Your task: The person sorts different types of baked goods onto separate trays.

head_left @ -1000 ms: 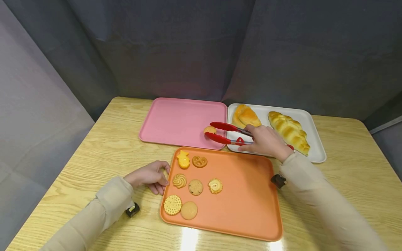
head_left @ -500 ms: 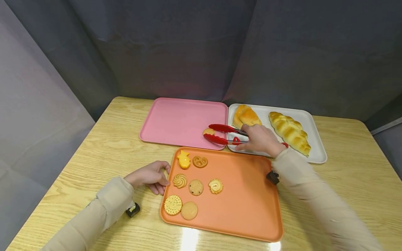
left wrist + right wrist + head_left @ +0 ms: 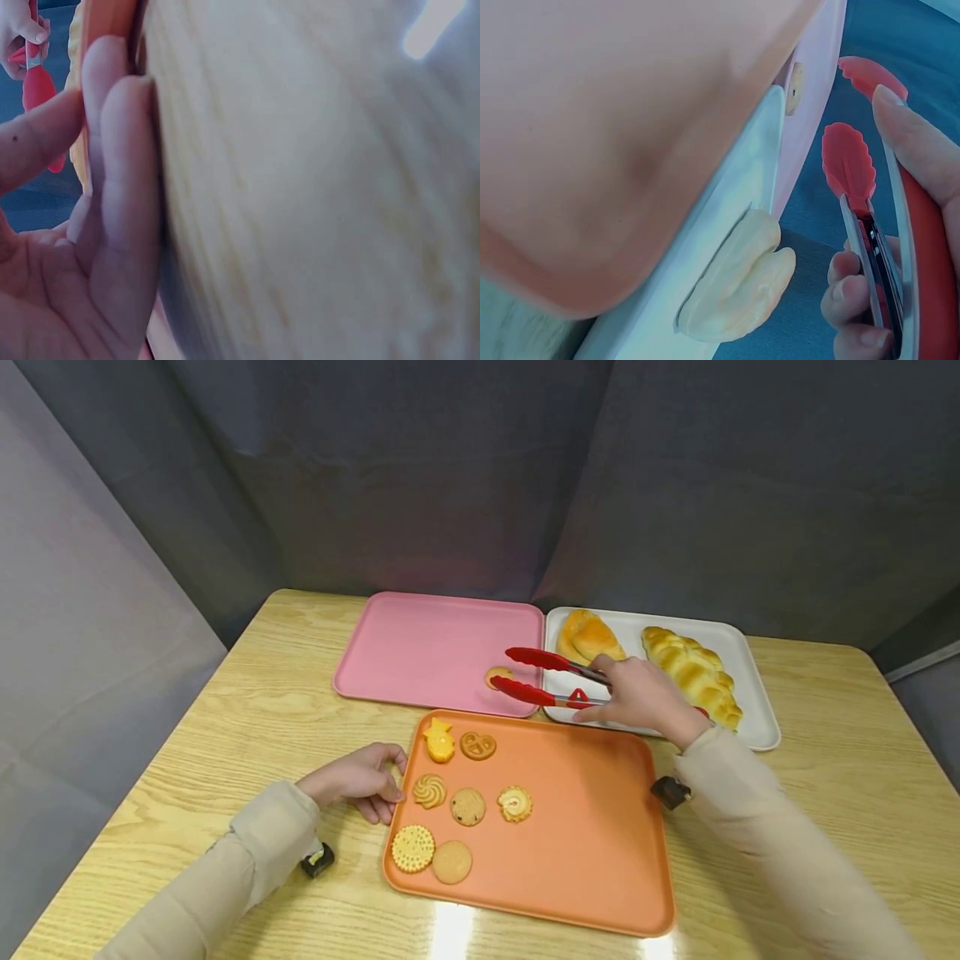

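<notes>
Head view: a person's right hand [image 3: 637,693] is gripping red-tipped tongs [image 3: 522,691], fingers and thumb curled around the arms; the tips are standing apart, clasping nothing. They are probably being used to keep fingers off the food. A small cookie [image 3: 497,672] is lying flat near the front right corner of the pink tray [image 3: 420,643], one tip overlapping it in this view; the right wrist view is showing both tips clear of it. The left hand [image 3: 363,781] is touching the left edge of the orange tray [image 3: 577,827], fingers nearly straight, apparently steadying it. Seven baked pieces [image 3: 468,807] are sitting toward that edge. On the white tray [image 3: 753,718], a folded bun [image 3: 588,635] is resting near the left edge and a braided loaf [image 3: 690,672] toward the right, perhaps being spaced for easy reach. No brand, label or writing is showing legibly.
</notes>
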Action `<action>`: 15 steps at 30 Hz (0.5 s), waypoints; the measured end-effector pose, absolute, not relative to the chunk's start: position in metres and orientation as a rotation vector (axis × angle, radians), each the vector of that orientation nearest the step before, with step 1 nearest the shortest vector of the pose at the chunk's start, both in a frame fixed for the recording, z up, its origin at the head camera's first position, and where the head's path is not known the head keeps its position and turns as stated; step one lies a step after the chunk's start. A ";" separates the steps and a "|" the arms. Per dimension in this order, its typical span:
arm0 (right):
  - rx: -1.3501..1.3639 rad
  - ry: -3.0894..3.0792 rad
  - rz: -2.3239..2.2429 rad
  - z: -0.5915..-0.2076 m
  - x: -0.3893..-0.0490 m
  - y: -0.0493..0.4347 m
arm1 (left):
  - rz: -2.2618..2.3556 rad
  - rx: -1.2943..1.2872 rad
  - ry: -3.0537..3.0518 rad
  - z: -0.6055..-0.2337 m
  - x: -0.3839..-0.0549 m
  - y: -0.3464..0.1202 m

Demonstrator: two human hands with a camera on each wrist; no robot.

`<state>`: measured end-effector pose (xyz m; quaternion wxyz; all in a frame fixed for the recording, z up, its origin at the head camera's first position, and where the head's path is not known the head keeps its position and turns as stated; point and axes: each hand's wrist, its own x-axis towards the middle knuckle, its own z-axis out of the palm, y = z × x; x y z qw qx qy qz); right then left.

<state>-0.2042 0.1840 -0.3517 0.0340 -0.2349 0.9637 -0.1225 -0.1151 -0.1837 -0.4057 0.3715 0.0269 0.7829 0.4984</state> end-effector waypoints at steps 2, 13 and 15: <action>-0.731 2.967 -0.386 -0.350 -0.201 0.186 | 1.280 0.070 2.006 -0.406 -0.115 -0.184; -0.793 2.993 -0.410 -0.349 -0.179 0.196 | 1.281 0.060 2.005 -0.405 -0.115 -0.183; -0.796 2.995 -0.414 -0.349 -0.175 0.198 | 1.283 0.058 2.003 -0.405 -0.115 -0.183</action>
